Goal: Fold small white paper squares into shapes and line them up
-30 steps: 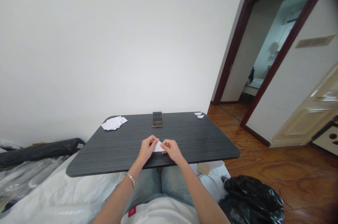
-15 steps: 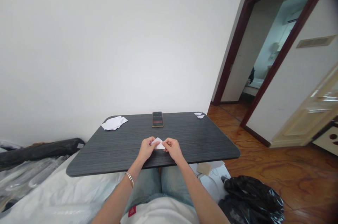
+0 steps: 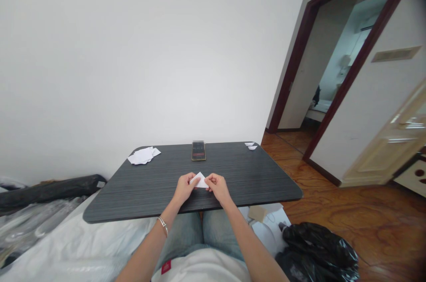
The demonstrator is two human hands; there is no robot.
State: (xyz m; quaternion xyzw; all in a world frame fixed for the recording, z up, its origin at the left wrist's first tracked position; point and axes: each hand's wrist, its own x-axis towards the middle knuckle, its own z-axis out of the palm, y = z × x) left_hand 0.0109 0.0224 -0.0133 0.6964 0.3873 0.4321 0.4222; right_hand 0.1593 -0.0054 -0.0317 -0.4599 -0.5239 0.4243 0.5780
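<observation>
A small white piece of paper [image 3: 201,181], folded to a pointed, triangular shape, is held between both hands just above the near part of the dark table [image 3: 159,184]. My left hand [image 3: 185,186] pinches its left side, thumb on top. On the right side, the fingers and thumb of my right hand [image 3: 217,186] close on the paper's corner. The tip of the paper points away from me. Fingers hide its lower corners in part.
A pile of white paper sheets [image 3: 143,156] lies at the table's far left. A phone [image 3: 199,150] stands at the back middle. Small folded papers [image 3: 252,147] lie at the far right corner. Beside the table on the right is a black plastic bag [image 3: 316,251].
Both hands stay in nearly the same place on the paper. Slightly more of the paper's pointed top shows between the fingers.
</observation>
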